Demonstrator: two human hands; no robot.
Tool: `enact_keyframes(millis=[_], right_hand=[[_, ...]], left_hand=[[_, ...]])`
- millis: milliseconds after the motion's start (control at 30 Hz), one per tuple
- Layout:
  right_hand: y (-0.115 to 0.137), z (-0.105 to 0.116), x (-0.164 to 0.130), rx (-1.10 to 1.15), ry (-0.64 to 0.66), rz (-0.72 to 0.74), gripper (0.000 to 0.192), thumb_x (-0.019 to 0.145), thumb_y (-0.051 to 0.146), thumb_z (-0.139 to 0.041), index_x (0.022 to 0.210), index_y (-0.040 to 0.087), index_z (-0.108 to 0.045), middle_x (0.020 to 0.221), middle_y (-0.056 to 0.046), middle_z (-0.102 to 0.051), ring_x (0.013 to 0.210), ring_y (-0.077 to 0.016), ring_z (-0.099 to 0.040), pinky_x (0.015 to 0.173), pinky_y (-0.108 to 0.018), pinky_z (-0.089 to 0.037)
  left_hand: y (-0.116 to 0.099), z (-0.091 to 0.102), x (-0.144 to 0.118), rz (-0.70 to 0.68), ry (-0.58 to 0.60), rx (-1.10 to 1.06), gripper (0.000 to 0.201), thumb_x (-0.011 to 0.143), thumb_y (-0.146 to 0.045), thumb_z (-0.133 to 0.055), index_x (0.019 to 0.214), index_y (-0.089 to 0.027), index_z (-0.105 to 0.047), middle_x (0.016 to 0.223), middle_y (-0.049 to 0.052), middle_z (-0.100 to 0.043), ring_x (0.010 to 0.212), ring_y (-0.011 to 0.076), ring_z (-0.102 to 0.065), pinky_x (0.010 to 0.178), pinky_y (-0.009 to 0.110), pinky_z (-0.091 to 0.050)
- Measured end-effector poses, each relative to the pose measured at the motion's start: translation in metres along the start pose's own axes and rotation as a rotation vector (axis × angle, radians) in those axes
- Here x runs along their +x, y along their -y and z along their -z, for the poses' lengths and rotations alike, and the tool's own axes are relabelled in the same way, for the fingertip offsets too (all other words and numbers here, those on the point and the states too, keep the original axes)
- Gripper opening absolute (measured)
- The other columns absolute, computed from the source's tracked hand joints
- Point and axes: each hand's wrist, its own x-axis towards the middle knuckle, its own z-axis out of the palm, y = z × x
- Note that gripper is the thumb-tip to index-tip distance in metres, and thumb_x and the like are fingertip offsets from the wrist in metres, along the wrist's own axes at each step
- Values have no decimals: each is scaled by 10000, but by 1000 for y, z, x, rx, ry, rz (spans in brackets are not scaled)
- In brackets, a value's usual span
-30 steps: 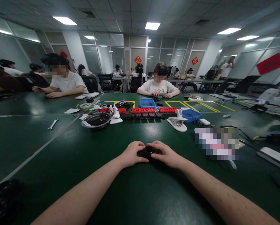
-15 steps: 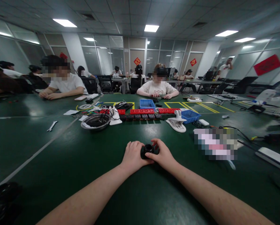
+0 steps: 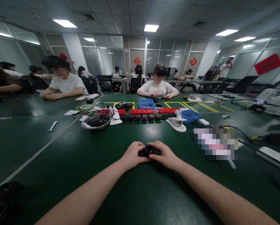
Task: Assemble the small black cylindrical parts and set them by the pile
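resting between left hand [image 3: 132, 155] and right hand [image 3: 166, 155], black ring part [image 3: 148, 151], gripped both sides

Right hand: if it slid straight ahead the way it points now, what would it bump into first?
The right hand points left, onto the small black round part it already grips. Right behind that is the left hand, so it would probably meet those two first.

Single head-worn view, forward and down (close over table [image 3: 60, 162])

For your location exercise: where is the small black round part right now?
In the head view, the small black round part sits centre, low on the green table, pinched between the left hand and right hand.
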Motion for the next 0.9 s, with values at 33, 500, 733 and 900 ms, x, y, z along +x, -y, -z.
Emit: enact_keyframes(millis=[33, 500, 733, 900], right_hand=[[0, 4, 0, 27, 61, 4, 425, 666, 226, -607, 1076, 166, -516, 896, -51, -532, 798, -163, -499, 720, -301, -406], [-3, 4, 0, 28, 57, -8, 417, 690, 205, -566, 1100, 172, -492, 924, -54, -524, 752, -148, -502, 675, -289, -418], [-9, -10, -2, -72, -153, -66, 520, 656, 289, -600, 1132, 162, -435, 983, -70, -519, 837, -176, -492, 723, -314, -410], [-10, -19, 0, -53, -268, -152, 559, 598, 366, -635, 1075, 162, -426, 939, -51, -524, 754, -161, -502, 654, -296, -417]], left_hand=[[1, 3, 0, -24, 39, -17, 380, 627, -443, -623, 918, -201, -594, 957, 40, -539, 922, 205, -470, 806, 317, -379], [3, 4, -1, 24, 37, -39, 353, 665, -393, -608, 976, -228, -577, 994, 27, -533, 939, 204, -473, 829, 327, -369], [-2, 0, -4, 104, -86, 47, 448, 639, -428, -611, 1035, -234, -531, 995, 32, -532, 946, 215, -474, 845, 349, -357], [-13, -9, -4, 159, -151, 144, 530, 558, -493, -640, 991, -211, -522, 959, 38, -532, 952, 233, -473, 922, 418, -272]])
